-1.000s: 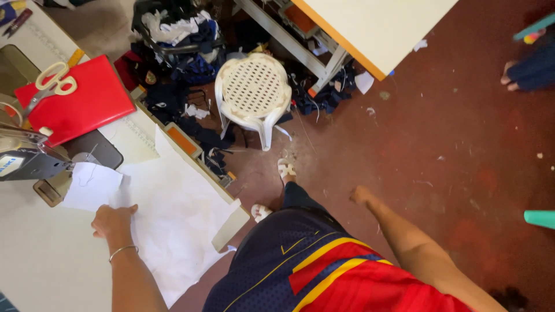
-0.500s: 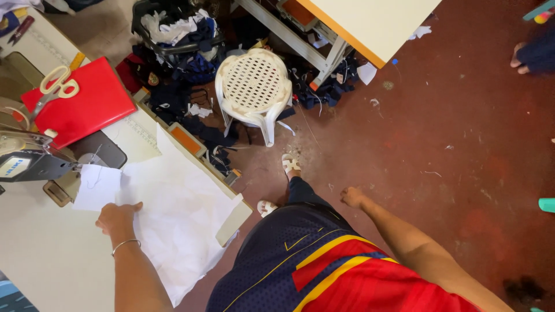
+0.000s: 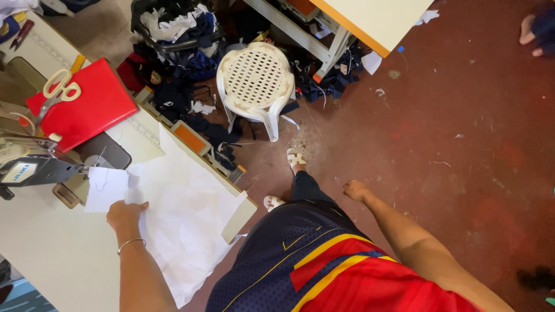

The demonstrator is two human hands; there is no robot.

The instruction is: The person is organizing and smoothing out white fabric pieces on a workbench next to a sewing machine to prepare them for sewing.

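Observation:
My left hand rests on a large white fabric sheet spread over the sewing table; its fingers grip the edge of a small white fabric piece lying beside the sewing machine head. A thin bracelet circles that wrist. Off to the right, my right hand hangs loosely closed over the red floor, holding nothing. I stand in sandals beside the table corner.
A red folder with cream-handled scissors lies on the table's far end. A white plastic stool stands ahead, with dark fabric scraps piled around it. Another table is at top; another person's foot shows at top right.
My view has shifted slightly. My left hand stays on the white fabric pieces, and my right arm has swung a little forward beside my leg.

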